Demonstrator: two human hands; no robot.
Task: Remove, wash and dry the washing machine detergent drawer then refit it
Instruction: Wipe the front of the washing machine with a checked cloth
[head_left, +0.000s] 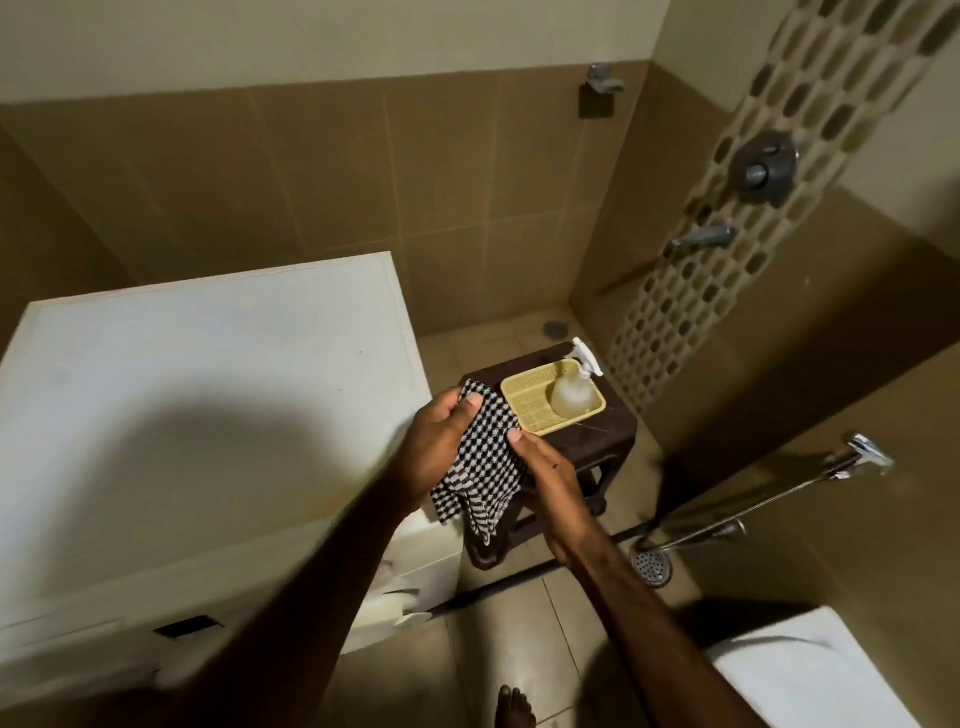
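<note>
At the left of the frame we are looking down on the white washing machine (208, 395), its flat top filling the left half and a dark rectangular slot (188, 627) showing on its front panel at lower left. The detergent drawer itself is not something we can make out; whether that slot is its bay we cannot tell.

Moving toward the centre, our left hand (439, 441) is gripping a black-and-white checked cloth (480, 460), the thumb lying across its upper edge and the fingers curled underneath. Just to the right, our right hand (550, 483) is pinching the same cloth at its right edge with the thumb on top, while the lower part of the cloth is hanging down between the two hands.

Behind the cloth, a dark brown plastic stool (597, 441) is carrying a yellow tray (524, 410), and a clear pump bottle (574, 395) is standing upright in that tray.

Further right, a floor drain (651, 566) is sitting in the tiles, a hand sprayer (865, 457) with its metal hose is hanging on the wall, and a tap (701, 237) and a round valve (763, 166) are fixed to the patterned wall at upper right.
</note>
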